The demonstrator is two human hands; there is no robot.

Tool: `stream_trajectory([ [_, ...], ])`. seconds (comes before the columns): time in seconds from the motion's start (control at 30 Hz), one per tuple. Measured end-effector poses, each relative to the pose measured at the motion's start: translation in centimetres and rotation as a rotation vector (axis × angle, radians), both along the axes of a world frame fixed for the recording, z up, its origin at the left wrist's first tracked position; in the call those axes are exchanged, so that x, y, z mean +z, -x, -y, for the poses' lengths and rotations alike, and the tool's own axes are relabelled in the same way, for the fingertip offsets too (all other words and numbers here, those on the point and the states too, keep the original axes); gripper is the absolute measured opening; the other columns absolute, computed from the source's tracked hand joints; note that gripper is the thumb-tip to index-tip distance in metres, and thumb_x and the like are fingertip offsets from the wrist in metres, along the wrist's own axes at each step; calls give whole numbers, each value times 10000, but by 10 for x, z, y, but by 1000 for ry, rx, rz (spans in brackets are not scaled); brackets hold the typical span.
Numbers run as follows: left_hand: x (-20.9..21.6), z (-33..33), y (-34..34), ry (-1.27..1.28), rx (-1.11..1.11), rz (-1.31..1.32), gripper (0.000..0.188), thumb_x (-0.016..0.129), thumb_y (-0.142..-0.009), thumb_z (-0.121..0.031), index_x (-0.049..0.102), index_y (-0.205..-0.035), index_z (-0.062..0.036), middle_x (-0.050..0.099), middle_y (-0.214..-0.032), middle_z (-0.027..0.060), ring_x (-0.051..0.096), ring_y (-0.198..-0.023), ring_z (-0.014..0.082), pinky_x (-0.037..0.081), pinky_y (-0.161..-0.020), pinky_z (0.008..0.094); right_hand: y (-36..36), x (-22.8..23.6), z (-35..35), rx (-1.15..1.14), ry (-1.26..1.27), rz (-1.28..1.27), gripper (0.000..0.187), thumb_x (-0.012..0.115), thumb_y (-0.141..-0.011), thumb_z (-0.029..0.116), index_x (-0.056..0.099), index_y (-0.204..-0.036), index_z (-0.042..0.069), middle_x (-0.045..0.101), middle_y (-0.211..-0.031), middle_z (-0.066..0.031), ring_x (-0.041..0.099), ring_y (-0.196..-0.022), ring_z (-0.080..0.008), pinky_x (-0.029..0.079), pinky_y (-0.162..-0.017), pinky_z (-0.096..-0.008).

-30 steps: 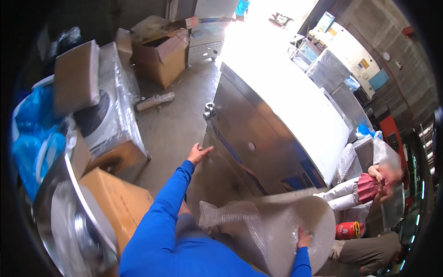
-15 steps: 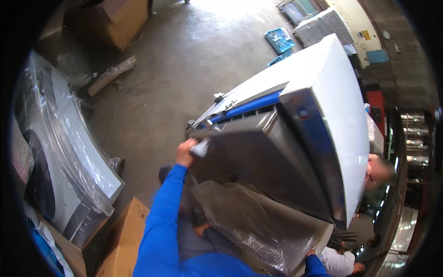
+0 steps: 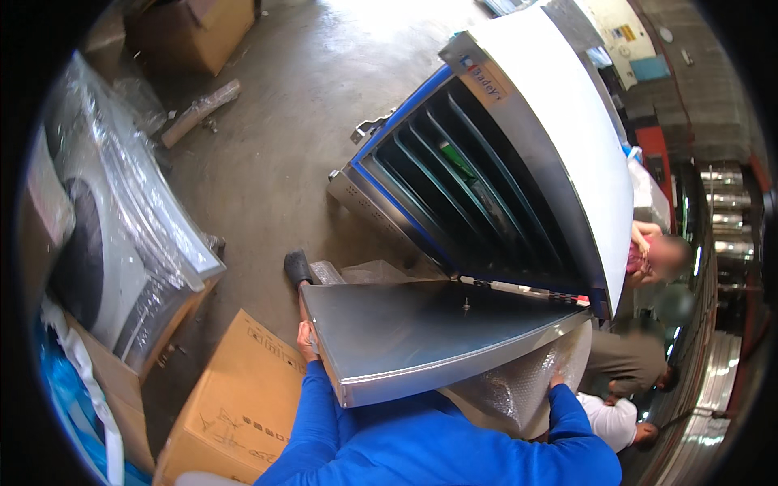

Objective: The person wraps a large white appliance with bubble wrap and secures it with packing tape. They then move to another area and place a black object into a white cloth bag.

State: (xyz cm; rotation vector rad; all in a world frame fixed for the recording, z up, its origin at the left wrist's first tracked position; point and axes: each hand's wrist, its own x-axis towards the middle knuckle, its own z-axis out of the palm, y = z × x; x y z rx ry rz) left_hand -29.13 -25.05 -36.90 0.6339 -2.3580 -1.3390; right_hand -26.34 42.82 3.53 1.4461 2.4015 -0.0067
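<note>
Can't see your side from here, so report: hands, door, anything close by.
Left hand at outer edge of door; right hand on bubble wrap. Door wide open, cabinet's inside showing. Cardboard box close on left.

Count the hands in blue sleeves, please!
2: the left hand is at the edge of the open door, and the right hand is on the bubble wrap.

The one view looks out from the person's head, through the left of two side-by-side fisheye cameras. It faces steeply down and forward, close above the blue sleeves and the metal door, farther from the floor toward the top. Straight edges bow near the dark rim.
</note>
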Motion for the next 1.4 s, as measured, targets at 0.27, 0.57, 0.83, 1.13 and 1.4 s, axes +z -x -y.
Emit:
stream_trajectory([
  [0.27, 30, -25, -36, -545, 224, 27, 171, 591, -924, -13, 661, -1080, -9, 681, -1028, 82, 667, -931, 217, 517, -846, 285, -4, -3, -26, 66, -21, 62, 564, 560, -981, 443, 540, -1374, 40, 632, -1248, -252, 622, -1117, -407, 503, -901, -508],
  [0.57, 33, -48, -60, -216, 234, 81, 231, 610, -930, -37, 658, -1156, -23, 710, -1177, 113, 685, -1054, 209, 522, -933, 286, -1, 8, -40, 124, -57, 171, 573, 550, -980, 459, 537, -1375, 44, 625, -1258, -248, 615, -1121, -418, 504, -885, -533],
  [0.83, 35, -54, -62, -136, 305, 10, 236, 641, -923, -80, 674, -1148, -22, 708, -1184, 114, 681, -1045, 190, 528, -910, 283, 14, 3, -45, 156, -63, 233, 581, 541, -979, 472, 535, -1375, 47, 619, -1267, -244, 609, -1125, -427, 506, -871, -556],
  [1.13, 60, -43, -49, -364, 260, 90, 121, 643, -878, -17, 619, -996, -11, 698, -1124, 120, 685, -1020, 249, 541, -872, 327, 12, -2, -54, 158, -48, 268, 590, 531, -978, 487, 531, -1376, 51, 612, -1277, -240, 603, -1129, -438, 507, -855, -582],
  [1.4, -6, -59, -70, -703, 411, 12, 214, 629, -916, -93, 666, -1081, 39, 691, -1179, 169, 681, -1049, 280, 522, -941, 331, 0, 10, -66, 170, -17, 325, 598, 522, -978, 501, 529, -1376, 54, 606, -1286, -236, 597, -1133, -447, 509, -841, -604],
])
